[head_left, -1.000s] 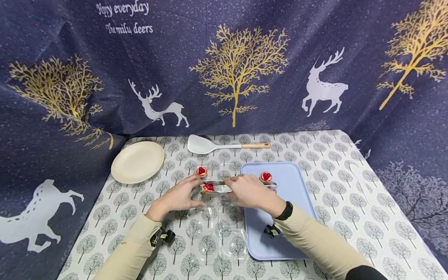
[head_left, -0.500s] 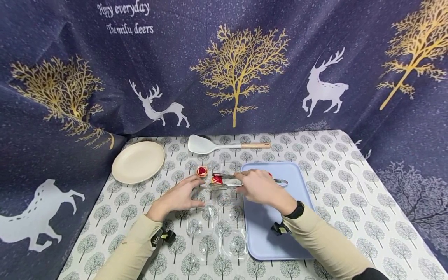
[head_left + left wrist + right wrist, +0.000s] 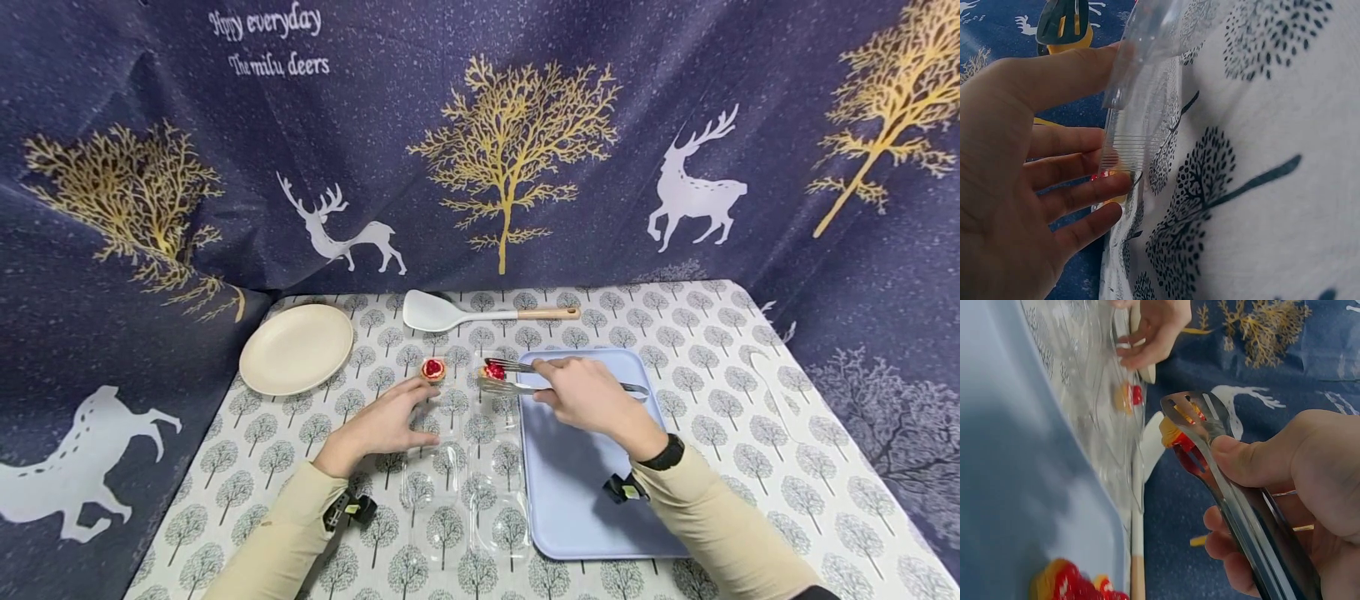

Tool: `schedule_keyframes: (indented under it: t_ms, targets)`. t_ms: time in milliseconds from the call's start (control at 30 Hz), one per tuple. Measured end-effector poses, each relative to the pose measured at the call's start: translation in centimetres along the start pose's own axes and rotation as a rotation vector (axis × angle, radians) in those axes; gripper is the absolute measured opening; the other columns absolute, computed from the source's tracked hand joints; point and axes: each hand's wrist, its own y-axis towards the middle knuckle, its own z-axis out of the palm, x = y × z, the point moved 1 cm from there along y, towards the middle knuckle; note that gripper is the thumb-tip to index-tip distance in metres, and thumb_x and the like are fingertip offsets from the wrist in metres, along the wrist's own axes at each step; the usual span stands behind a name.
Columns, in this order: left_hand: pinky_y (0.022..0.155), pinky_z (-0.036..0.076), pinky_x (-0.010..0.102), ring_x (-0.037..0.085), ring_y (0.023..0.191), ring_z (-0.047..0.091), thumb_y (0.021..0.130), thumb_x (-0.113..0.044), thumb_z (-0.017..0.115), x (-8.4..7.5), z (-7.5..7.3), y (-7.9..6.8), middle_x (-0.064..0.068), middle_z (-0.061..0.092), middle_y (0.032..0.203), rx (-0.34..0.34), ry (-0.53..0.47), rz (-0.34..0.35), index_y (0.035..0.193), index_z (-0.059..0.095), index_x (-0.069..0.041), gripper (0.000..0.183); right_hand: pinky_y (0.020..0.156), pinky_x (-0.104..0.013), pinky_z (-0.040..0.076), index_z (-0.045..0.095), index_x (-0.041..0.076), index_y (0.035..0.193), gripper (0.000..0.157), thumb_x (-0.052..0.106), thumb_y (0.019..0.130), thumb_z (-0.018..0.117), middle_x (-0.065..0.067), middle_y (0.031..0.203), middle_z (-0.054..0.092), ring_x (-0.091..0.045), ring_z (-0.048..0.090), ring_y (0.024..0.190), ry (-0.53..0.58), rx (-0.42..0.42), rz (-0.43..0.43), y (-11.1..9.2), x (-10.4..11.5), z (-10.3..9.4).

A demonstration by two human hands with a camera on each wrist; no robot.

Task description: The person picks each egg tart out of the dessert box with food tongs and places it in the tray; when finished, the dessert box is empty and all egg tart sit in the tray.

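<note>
My right hand (image 3: pixel 592 396) grips metal tongs (image 3: pixel 517 388), with thumb and fingers pressing the two arms together. Between the slotted tips is a small tart (image 3: pixel 492 371) with red topping, held above the clear plastic container (image 3: pixel 471 475). Another tart (image 3: pixel 432 369) sits in a far-left compartment of that container. My left hand (image 3: pixel 384 421) is at the container's left side, with spread, relaxed fingers touching its clear wall (image 3: pixel 1125 147). Right of the container lies a light blue tray (image 3: pixel 592 508). In the right wrist view, red-topped tarts (image 3: pixel 1066 582) rest on it; my right hand hides them from the head view.
A cream plate (image 3: pixel 296 350) stands at the back left. Along the back lies a white turner (image 3: pixel 435 312) with a wooden handle. A dark patterned cloth (image 3: pixel 360 125) hangs behind the table. The tree-print tablecloth (image 3: pixel 720 475) shows around the tray.
My right hand, the tongs and the held tart have moved right and toward the back, from near my left fingers to the container's far-right part. The left hand stays in place.
</note>
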Motion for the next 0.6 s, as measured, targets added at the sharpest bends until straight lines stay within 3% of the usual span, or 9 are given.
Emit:
schedule_keyframes:
  t_ms: [100, 267, 433, 600]
  targets:
    - [0.112, 0.039, 0.051, 0.034, 0.131, 0.047, 0.073, -0.041, 0.082, 0.0, 0.0, 0.0, 0.017, 0.043, 0.148, -0.006, -0.003, 0.006, 0.140, 0.049, -0.003, 0.083, 0.038, -0.018, 0.036, 0.062, 0.007, 0.124, 0.046, 0.033, 0.087, 0.072, 0.002, 0.065, 0.062, -0.004, 0.041, 0.044, 0.009, -0.002, 0.017, -0.4, -0.6, -0.2]
    - [0.107, 0.046, 0.046, 0.025, 0.114, 0.058, 0.073, -0.039, 0.082, 0.0, 0.3, -0.2, 0.014, 0.050, 0.141, -0.009, -0.007, 0.018, 0.138, 0.050, -0.001, 0.081, 0.038, -0.019, 0.035, 0.064, 0.009, 0.117, 0.040, 0.033, 0.087, 0.073, 0.001, 0.072, 0.066, -0.006, 0.046, 0.048, 0.001, -0.025, 0.041, -1.2, -1.3, -0.2]
    - [0.106, 0.047, 0.046, 0.026, 0.115, 0.058, 0.073, -0.039, 0.082, -0.2, 0.1, -0.2, 0.015, 0.050, 0.141, -0.014, -0.005, 0.027, 0.138, 0.050, -0.001, 0.081, 0.037, -0.019, 0.035, 0.064, 0.009, 0.121, 0.045, 0.033, 0.085, 0.074, -0.004, 0.081, 0.071, -0.007, 0.046, 0.048, -0.022, -0.050, 0.073, -1.7, -2.2, -0.2]
    - [0.105, 0.047, 0.047, 0.027, 0.116, 0.058, 0.073, -0.038, 0.083, -0.3, -0.1, -0.1, 0.015, 0.049, 0.141, -0.019, -0.016, 0.022, 0.139, 0.050, -0.002, 0.082, 0.045, -0.026, 0.046, 0.066, 0.008, 0.120, 0.046, 0.035, 0.085, 0.074, -0.010, 0.096, 0.075, -0.011, 0.054, 0.052, -0.034, -0.088, 0.076, -2.0, -3.3, -0.4]
